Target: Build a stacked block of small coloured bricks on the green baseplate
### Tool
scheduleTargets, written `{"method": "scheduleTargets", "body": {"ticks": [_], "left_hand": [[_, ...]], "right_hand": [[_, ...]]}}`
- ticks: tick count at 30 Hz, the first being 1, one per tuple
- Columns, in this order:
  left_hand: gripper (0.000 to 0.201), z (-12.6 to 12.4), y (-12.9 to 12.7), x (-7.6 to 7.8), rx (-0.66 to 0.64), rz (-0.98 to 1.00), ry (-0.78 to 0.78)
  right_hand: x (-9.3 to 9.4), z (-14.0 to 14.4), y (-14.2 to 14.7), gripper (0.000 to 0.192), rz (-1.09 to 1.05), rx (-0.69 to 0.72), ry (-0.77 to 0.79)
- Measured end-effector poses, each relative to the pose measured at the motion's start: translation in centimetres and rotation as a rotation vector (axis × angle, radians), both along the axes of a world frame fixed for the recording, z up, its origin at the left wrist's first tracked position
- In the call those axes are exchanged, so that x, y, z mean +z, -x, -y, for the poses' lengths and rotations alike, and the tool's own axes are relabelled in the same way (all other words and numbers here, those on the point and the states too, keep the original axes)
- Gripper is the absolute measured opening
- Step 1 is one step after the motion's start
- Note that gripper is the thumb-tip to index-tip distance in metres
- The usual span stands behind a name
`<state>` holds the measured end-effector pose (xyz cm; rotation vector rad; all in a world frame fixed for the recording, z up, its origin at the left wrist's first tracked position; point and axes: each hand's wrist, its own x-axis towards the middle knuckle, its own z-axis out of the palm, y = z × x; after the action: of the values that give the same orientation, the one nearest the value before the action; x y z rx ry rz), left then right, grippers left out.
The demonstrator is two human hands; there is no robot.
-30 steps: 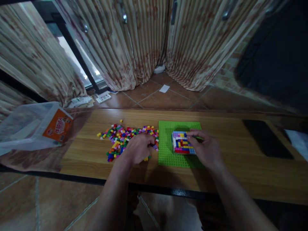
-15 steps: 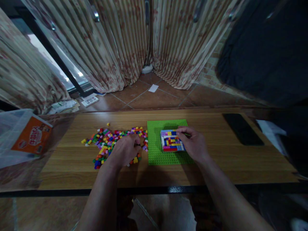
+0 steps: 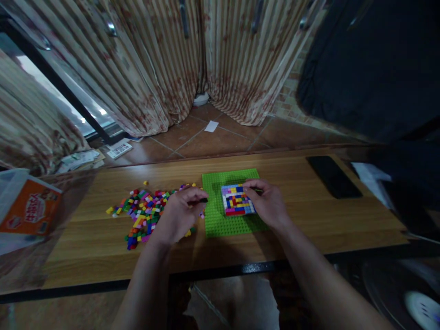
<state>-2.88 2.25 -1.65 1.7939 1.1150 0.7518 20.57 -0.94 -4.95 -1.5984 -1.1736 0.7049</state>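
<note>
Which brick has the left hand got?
The dark brick, pinched in the left hand. The bright loose bricks lie on the table; others are built into the block.

The left hand (image 3: 179,214) pinches a small black piece (image 3: 204,200) above scattered multicoloured plastic bricks (image 3: 147,210). The right hand (image 3: 270,202) holds the right side of a rectangular multicoloured brick block (image 3: 236,200) (partly red along its near edge) over a green studded baseplate (image 3: 223,227) on a brown wooden table (image 3: 288,172).

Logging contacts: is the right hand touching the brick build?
Touching. The head view shows it: the right hand's fingertips overlap the far right corner of the brick build, gripping it with no visible gap.
</note>
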Motion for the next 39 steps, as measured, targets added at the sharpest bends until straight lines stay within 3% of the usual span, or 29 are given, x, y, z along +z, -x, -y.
{"method": "scheduleTargets", "body": {"ticks": [8, 12, 19, 29, 39], "left_hand": [[0.02, 1.1, -4.3, -0.9, 0.008, 0.126, -0.026], [0.023, 1.3, -5.5, -1.0, 0.023, 0.089, -0.1], [0.023, 1.7, -6.4, 0.0, 0.03, -0.034, -0.197], [0.02, 2.0, -7.5, -0.9, 0.069, -0.01, -0.145], [0.021, 2.1, -8.1, -0.4, 0.092, -0.071, -0.181]], "right_hand": [[0.0, 0.0, 0.0, 0.016, -0.043, 0.021, -0.006], [0.3, 0.1, 0.0, 0.016, -0.029, 0.029, 0.007], [0.5, 0.3, 0.0, 0.015, -0.006, 0.025, 0.012], [0.9, 0.3, 0.1, 0.014, 0.067, 0.022, 0.003], [0.8, 0.3, 0.2, 0.015, 0.076, 0.024, -0.012]]}}
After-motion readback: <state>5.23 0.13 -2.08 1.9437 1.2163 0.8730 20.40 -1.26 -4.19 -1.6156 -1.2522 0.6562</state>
